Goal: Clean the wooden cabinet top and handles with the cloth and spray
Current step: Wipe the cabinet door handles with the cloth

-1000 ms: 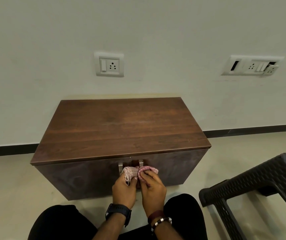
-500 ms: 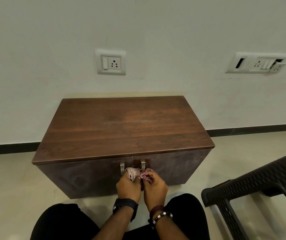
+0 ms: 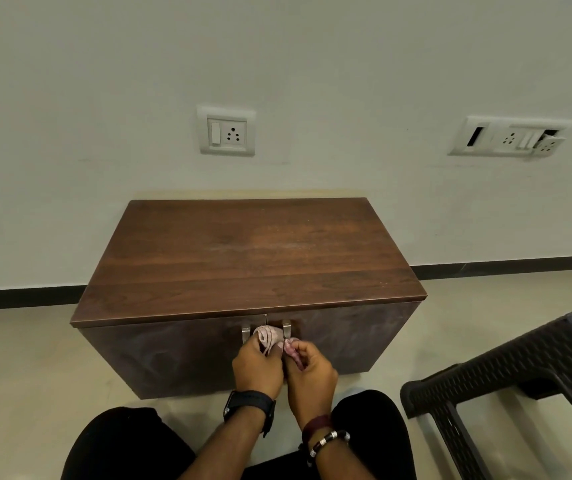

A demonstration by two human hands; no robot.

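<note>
Hands first: the left hand (image 3: 256,363) is curled around one bunched end of the pink cloth (image 3: 270,336), and the right hand (image 3: 312,367) pinches the other end between thumb and fingers, both held close together at the front of the wooden cabinet (image 3: 180,355). The person sits on the floor (image 3: 18,375) with knees either side of the forearms, a dark watch on the left wrist and beaded bands on the right. The cloth lies directly above and touching the fingertips, stretched across the gap between the two metal handles (image 3: 245,332), which flank the seam where the doors meet; only the upper parts of the handles show, the rest being hidden by cloth and knuckles. Gripping both ends appears intended to keep the fabric taut so it can be drawn along or around a handle, which suggests the handle stage of the job is in hand. Whether the cloth is looped behind either handle cannot be told. Beyond the hands, the cabinet top (image 3: 260,251) carries a paler, smeared patch near its centre. No spray bottle is in view. A dark woven-pattern stool (image 3: 506,372) stands to the right, and two socket plates (image 3: 226,130) are set in the wall behind.
</note>
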